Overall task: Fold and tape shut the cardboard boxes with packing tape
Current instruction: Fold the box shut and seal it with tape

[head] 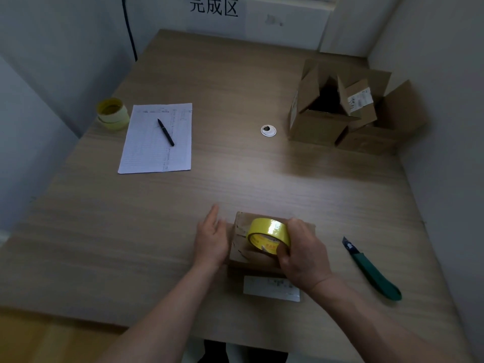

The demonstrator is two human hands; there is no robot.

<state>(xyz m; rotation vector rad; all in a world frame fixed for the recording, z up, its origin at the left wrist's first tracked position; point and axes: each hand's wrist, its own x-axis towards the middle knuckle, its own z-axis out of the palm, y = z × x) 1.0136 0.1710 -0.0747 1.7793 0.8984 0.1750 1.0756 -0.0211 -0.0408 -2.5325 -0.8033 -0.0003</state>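
At the near edge of the surface (pixel 157 231), the right hand (pixel 305 260) curls its grip round one yellow tape roll (pixel 268 235) atop a closed cardboard box (pixel 243 255), likely to start a strip; the left hand (pixel 210 241), fingers spread, steadies its side. One utility knife (pixel 372 271) waits right; two open boxes (pixel 340 111) far right; spare tape rolls (pixel 112 113), exact count unclear, far left.

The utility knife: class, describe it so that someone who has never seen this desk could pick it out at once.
Start at the wooden desk and go to its near right side, past the right hand gripping the yellow tape roll on the small box. The utility knife lies alone there, slanted. Unlike the thin black pen on the paper, it has a thick green handle.
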